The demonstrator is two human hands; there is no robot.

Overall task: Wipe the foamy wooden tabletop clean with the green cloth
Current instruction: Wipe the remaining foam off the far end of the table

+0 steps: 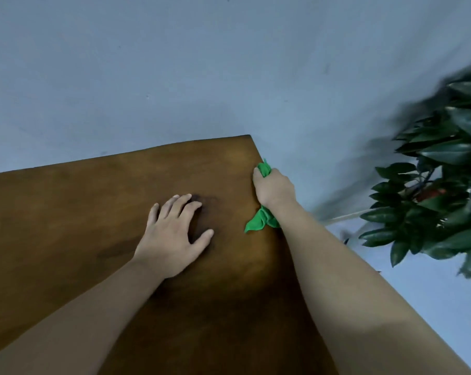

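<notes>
The brown wooden tabletop [80, 212] fills the lower left of the view, its far right corner near the middle. My right hand [273, 189] grips the bunched green cloth [261, 221] at the table's right edge, close to that corner. Cloth ends stick out above the fist and below the wrist. My left hand [173, 234] lies flat on the wood with its fingers spread, a short way left of the cloth. I see no foam on the visible surface, only darker patches in the wood.
A pale blue-grey wall [148, 77] runs behind the table. A leafy dark green plant [440, 190] stands to the right, past the table's right edge.
</notes>
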